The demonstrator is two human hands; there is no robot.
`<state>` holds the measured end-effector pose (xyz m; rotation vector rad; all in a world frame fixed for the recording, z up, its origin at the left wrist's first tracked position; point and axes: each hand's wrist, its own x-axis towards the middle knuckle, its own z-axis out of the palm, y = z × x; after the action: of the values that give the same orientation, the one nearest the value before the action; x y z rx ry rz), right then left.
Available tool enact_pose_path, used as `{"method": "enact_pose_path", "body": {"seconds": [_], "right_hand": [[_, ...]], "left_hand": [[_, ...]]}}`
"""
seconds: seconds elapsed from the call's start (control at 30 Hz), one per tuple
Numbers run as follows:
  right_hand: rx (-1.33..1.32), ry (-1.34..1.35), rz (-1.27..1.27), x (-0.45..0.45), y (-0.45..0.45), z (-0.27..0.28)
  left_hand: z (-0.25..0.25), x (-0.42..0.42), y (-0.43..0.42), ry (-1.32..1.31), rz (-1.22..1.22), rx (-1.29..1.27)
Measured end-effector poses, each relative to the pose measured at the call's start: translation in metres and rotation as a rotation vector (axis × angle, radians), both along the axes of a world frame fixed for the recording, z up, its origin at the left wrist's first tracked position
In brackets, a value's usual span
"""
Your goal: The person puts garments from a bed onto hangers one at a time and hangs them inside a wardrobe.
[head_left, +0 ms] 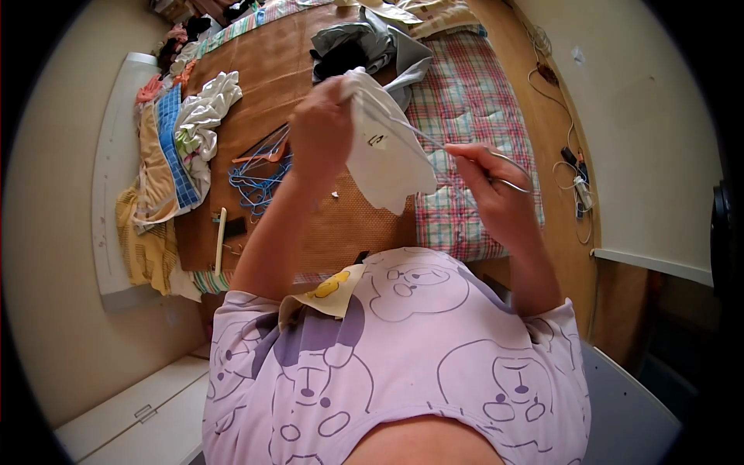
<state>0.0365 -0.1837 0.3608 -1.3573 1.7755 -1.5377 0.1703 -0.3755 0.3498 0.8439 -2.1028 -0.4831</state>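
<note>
And here we are over the bed, both hands up and busy! The left hand (322,128) is closed in a fist on the upper edge of a white cloth (387,163), which hangs in the air between the two hands, above the brown mat (310,225). Over on the other side, the right hand (488,178) has its fingers wrapped around a hanger (418,133), gripping it near the hook (530,183). The step in hand looks like bringing hanger and cloth together: the hanger's thin bar runs right up to the cloth, though whether it lies inside or just behind is hard to tell from here.

What does the next move call for? In my judgement, a firm pinch from the left and a steady push of the bar along the cloth from the right, with no twist.

Now the lines! The cloth's long axis slants, its gathered top up by the left hand, its loose end dropping down the view and to the right, a small dark print (377,141) facing the camera. The hanger lies on a diagonal too, bar aimed up and left toward the left fist, the hook's bend bulging out to the right beyond the right hand. Down on the mat, left of centre, a tangle of blue hangers (260,186).
</note>
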Motion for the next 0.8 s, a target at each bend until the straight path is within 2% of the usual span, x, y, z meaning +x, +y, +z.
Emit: {"method": "enact_pose_path", "body": {"seconds": [0.07,0.13,0.2,0.23,0.27,0.33,0.43,0.63,0.7,0.8], "right_hand": [[0.027,-0.023,0.038,0.005,-0.011,-0.002],[-0.053,0.049,-0.042,0.012,-0.023,-0.009],[-0.114,-0.014,-0.064,0.012,-0.028,-0.016],[-0.127,0.052,-0.084,0.010,-0.028,-0.019],[-0.141,0.117,-0.105,0.009,-0.028,-0.020],[-0.151,0.100,-0.142,0.011,-0.019,-0.012],[-0.179,0.100,-0.187,0.008,-0.005,-0.006],[-0.097,-0.023,-0.169,0.009,-0.001,-0.028],[-0.269,-0.147,-0.195,0.014,-0.005,-0.036],[-0.299,-0.087,-0.170,0.021,-0.011,-0.024]], "left_hand": [[0.004,-0.009,0.030,-0.207,-0.039,-0.120],[-0.005,-0.018,0.053,-0.086,-0.173,-0.212],[-0.006,-0.016,0.064,-0.066,-0.186,-0.231],[-0.006,-0.016,0.066,-0.046,-0.198,-0.248],[-0.004,-0.015,0.066,-0.046,-0.199,-0.249],[0.004,-0.009,0.062,-0.166,-0.120,-0.379],[0.014,-0.006,0.041,-0.187,-0.022,-0.524],[0.019,-0.002,0.035,-0.130,0.022,-0.538],[0.014,-0.003,0.041,-0.078,-0.066,-0.605],[0.010,-0.007,0.074,-0.120,-0.183,-0.554]]}}
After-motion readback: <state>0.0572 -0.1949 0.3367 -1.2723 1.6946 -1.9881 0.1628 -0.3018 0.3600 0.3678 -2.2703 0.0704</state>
